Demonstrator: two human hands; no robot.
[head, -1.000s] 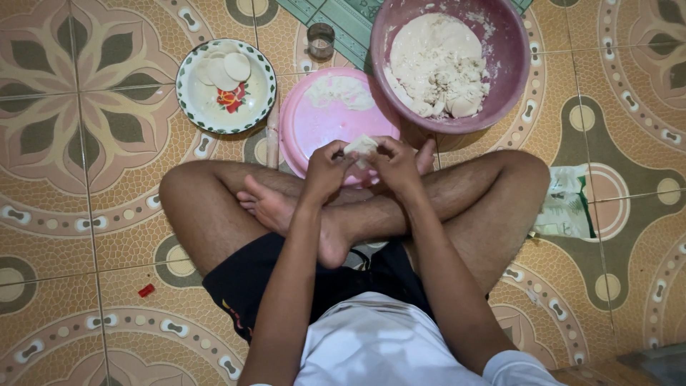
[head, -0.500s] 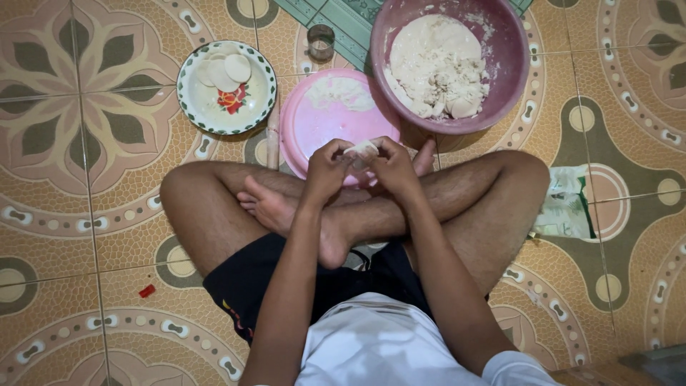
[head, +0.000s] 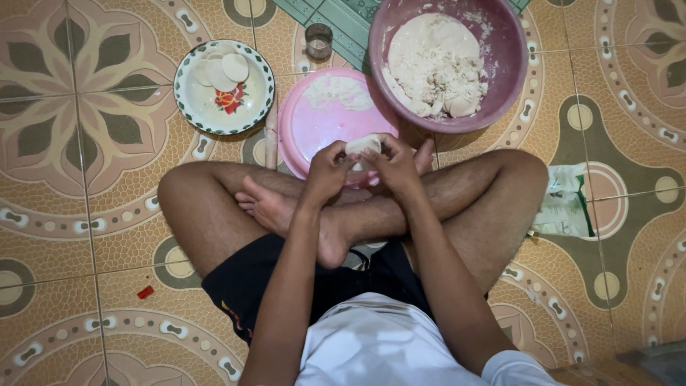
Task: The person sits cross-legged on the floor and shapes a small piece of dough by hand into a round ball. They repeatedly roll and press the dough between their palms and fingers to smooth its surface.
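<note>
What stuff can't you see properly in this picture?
- Piece of dough, head view: mostly covered by the fingers of the left hand and right hand, so its shape is unclear.
- Big pink bowl: its far rim is cut off by the top edge.
- Small metal cup: too small to tell what's inside.
- Packet on the floor: partly behind the knee.

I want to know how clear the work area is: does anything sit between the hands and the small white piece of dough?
No. The left hand and right hand both pinch the small white piece of dough directly, above the pink plastic plate.
</note>
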